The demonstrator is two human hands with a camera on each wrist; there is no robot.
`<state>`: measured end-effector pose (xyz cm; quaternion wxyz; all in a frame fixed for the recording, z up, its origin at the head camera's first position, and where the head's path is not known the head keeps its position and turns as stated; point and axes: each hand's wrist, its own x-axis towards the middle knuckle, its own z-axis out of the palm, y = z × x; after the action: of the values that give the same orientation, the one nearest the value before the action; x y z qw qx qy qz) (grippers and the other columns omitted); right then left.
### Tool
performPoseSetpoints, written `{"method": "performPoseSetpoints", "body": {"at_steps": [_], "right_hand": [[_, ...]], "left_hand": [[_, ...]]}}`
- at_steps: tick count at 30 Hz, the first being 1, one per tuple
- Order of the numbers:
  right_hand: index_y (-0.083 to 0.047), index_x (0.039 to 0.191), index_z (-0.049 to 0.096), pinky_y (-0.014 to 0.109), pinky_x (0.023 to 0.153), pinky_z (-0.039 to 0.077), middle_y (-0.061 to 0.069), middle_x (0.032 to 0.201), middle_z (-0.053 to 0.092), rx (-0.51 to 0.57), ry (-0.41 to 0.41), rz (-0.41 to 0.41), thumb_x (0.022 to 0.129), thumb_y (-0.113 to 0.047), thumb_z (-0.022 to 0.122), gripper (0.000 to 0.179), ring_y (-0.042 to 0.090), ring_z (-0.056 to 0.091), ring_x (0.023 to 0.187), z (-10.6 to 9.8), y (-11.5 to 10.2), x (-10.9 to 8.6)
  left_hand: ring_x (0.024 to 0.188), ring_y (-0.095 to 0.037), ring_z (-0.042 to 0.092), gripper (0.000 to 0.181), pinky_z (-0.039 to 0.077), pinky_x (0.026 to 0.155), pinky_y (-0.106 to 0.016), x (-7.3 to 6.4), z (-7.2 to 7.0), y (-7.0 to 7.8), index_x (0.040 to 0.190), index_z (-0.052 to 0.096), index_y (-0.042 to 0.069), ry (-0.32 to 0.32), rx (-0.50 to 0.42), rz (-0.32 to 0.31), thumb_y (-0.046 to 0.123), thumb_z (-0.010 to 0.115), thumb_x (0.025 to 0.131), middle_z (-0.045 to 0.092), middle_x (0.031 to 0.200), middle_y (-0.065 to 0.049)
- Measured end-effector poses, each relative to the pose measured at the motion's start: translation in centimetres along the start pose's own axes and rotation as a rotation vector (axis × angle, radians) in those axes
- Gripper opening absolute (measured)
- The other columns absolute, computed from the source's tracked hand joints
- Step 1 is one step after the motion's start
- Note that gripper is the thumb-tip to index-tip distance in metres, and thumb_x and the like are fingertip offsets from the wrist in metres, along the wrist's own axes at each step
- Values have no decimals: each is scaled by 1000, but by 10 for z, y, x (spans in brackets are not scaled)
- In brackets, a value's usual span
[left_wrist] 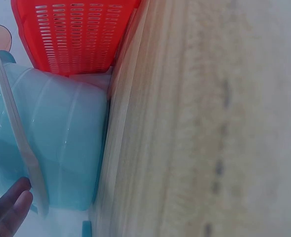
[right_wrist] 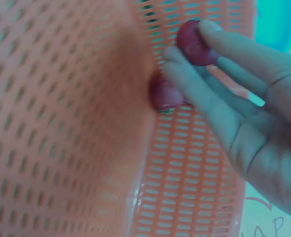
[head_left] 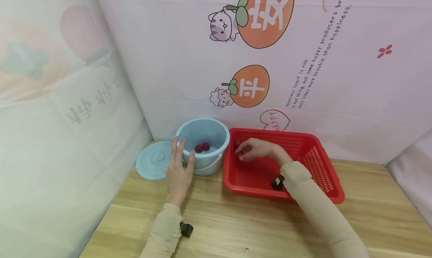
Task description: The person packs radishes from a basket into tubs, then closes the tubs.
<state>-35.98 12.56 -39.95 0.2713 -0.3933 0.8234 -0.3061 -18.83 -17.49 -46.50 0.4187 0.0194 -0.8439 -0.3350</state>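
In the head view my left hand [head_left: 179, 175] is at the near left side of a light blue bucket [head_left: 206, 162], its fingers extended beside the rim. Two dark red plums [head_left: 198, 149] lie inside the bucket. Over at the red basket [head_left: 233, 183], my right hand [head_left: 258, 148] reaches in at the left end. It pinches a plum [right_wrist: 192, 44] between thumb and fingers, seen in the right wrist view. Another plum [right_wrist: 165, 94] lies against the basket, close by the fingertips. The left wrist view shows left fingertips [left_wrist: 21, 190] by the bucket's white handle [left_wrist: 19, 133].
A round blue lid [head_left: 153, 162] lies on the wooden table [head_left: 216, 220], left of the bucket. The basket stands close to the bucket's right side. A printed white cloth [head_left: 168, 63] hangs behind them, with more cloth at the left.
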Motion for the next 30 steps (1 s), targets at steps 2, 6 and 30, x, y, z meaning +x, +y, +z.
{"method": "performPoseSetpoints", "body": {"at_steps": [2,6,30], "right_hand": [[-19,137,72,46,96,58,3,128,72,75,36,-20,95,-19,80,43,27,69,114,-3,-3,-2],[-20,141,69,59,102,52,7,132,71,238,97,-46,98,-21,77,44,34,68,120,-9,-5,-6],[-2,151,56,59,117,32,28,152,51,954,326,-202,105,-9,66,48,33,63,130,-3,-45,10]], "left_hand": [[60,-21,53,57,38,45,-32,-1,0,0,159,50,23,5,0,-1,49,52,108,33,172,5],[57,-17,49,57,36,43,-31,-2,0,0,157,51,21,17,0,5,49,53,107,34,171,4],[51,-10,40,56,35,42,-29,-1,-1,1,159,49,26,17,6,11,45,55,107,35,171,3]]}}
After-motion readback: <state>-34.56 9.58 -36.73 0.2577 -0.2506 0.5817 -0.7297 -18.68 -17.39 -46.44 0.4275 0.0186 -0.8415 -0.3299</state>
